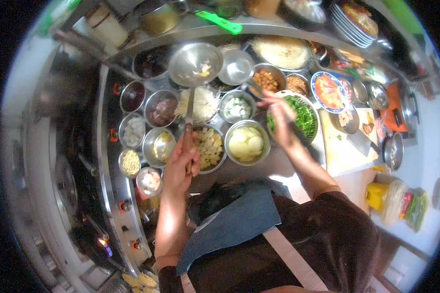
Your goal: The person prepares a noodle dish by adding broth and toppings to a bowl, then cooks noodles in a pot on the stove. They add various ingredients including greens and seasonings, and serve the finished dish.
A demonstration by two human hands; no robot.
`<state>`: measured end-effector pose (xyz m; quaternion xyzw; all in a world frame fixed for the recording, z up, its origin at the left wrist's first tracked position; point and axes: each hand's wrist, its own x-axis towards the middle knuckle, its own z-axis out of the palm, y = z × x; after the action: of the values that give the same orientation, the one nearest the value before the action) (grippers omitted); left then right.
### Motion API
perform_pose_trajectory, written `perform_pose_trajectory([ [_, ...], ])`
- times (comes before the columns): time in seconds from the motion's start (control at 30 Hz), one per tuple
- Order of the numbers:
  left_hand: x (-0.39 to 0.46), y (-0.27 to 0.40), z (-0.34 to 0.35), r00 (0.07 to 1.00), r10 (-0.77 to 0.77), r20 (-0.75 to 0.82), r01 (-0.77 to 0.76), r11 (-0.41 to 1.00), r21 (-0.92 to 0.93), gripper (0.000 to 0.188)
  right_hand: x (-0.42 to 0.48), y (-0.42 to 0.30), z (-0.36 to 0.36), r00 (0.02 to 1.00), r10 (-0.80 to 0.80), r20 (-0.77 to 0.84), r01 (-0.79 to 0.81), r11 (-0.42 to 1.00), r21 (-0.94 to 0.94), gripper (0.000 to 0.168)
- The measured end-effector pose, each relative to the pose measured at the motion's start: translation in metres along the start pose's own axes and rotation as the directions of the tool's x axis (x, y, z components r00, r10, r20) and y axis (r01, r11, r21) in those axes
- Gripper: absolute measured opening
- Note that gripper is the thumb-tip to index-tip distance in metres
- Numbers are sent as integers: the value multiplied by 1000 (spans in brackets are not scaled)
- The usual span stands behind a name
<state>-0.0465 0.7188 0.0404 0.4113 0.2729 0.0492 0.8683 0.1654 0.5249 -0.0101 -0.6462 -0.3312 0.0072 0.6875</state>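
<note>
My left hand (183, 161) grips the wooden handle of a wide metal strainer or ladle (196, 60). A few pale bits lie in its bowl. The handle passes over a heap of white noodles (200, 104) and a pot of browned cubes (209, 146). Blurred, my right hand (281, 119) hovers at the left rim of a white colander of chopped greens (303, 115). Its fingers point towards a metal bowl of orange-brown pieces (266, 78), where a dark utensil (255, 89) shows; whether I hold it is unclear. Below sits a pot of pale round slices (246, 143).
Several small metal bowls (131, 130) crowd the left. On the right, a cutting board (348, 146) carries a cleaver (361, 139), beside a blue-rimmed plate (329, 91). A burner flame (105, 247) burns lower left. Stacked plates (354, 25) stand on the raised shelf (278, 30).
</note>
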Motion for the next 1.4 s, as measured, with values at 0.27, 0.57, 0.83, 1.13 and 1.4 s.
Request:
perform_pose_trajectory([
  [0.27,157,7,5,1000,-17,17,15,997,78,35,-14,68,22,739,88,668,278,863,-421,47],
  [0.57,214,-13,1,973,81,-215,63,807,588,34,182,164,-115,955,176,239,117,516,-849,57],
  [0.83,188,-42,-15,873,470,-128,-181,558,810,36,252,300,-103,918,117,379,359,165,-919,50],
  [1.13,154,-58,20,823,567,-29,-225,374,900,43,204,225,-97,785,404,470,429,192,-883,61],
  [1.4,123,-95,54,946,270,177,-148,-125,981,67,182,199,-178,989,138,50,-17,446,-895,43],
])
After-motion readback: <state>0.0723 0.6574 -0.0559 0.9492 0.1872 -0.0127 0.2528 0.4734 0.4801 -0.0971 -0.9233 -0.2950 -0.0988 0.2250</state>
